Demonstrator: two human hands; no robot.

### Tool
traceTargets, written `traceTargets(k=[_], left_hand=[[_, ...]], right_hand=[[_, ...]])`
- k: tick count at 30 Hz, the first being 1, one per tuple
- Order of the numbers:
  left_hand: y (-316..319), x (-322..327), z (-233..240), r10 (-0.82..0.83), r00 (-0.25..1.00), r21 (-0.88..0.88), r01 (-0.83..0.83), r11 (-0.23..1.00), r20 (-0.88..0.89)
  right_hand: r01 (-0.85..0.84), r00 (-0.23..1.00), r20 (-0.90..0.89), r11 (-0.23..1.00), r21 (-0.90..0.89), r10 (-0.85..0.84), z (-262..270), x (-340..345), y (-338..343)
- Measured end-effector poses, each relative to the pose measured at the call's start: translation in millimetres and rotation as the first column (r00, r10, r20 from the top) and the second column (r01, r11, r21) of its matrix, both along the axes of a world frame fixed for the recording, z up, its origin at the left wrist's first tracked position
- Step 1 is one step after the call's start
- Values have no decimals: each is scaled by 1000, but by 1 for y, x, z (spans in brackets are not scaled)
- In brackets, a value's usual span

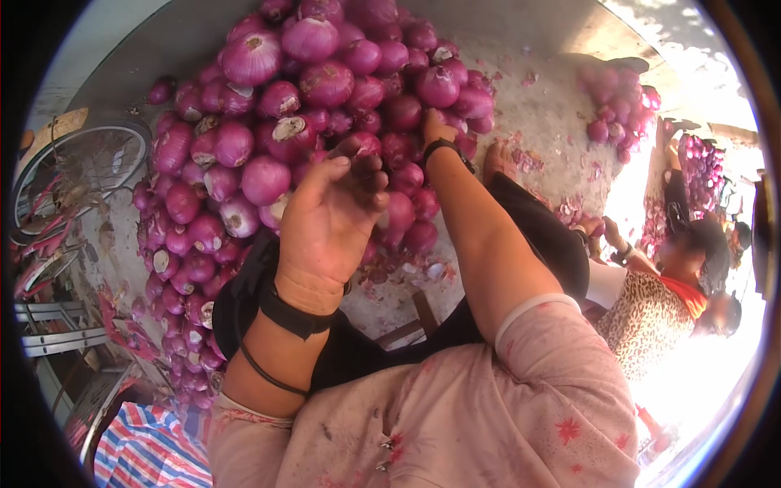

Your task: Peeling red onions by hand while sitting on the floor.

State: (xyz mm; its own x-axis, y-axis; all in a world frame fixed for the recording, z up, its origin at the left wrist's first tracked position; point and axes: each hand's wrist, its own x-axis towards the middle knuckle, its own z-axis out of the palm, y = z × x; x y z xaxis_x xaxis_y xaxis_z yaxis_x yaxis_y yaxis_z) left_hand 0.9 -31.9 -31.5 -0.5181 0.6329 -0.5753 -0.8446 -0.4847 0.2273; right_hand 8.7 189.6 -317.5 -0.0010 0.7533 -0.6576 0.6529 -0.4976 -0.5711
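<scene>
A large heap of red onions (265, 180) lies on the concrete floor in front of me. My left hand (334, 210) is raised over the near side of the heap, palm towards me, its dark-stained fingers curled; no onion shows in it. Farther out, my right hand (438, 127) reaches down among the onions at the heap's right side, beside a round onion (438, 86). Its fingertips are hidden, so I cannot tell whether it grips one. Both wrists wear dark bands.
A bicycle wheel (79, 177) and metal frames stand at the left. Bottom left lies a striped plastic sheet (149, 448). Onion skins (526, 160) litter the floor. A co-worker in a leopard-print top (650, 320) sits at the right, near another onion pile (619, 107).
</scene>
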Motion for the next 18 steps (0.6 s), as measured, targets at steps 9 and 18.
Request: traceTargets(k=[9, 18], left_hand=[[6, -7, -2, -29, 999, 30, 30, 999, -18], [-5, -6, -2, -20, 999, 36, 21, 999, -26]], right_hand=[[-140, 368, -744, 758, -637, -557, -47, 61, 19], [-158, 418, -678, 687, -709, -604, 0, 79, 2]])
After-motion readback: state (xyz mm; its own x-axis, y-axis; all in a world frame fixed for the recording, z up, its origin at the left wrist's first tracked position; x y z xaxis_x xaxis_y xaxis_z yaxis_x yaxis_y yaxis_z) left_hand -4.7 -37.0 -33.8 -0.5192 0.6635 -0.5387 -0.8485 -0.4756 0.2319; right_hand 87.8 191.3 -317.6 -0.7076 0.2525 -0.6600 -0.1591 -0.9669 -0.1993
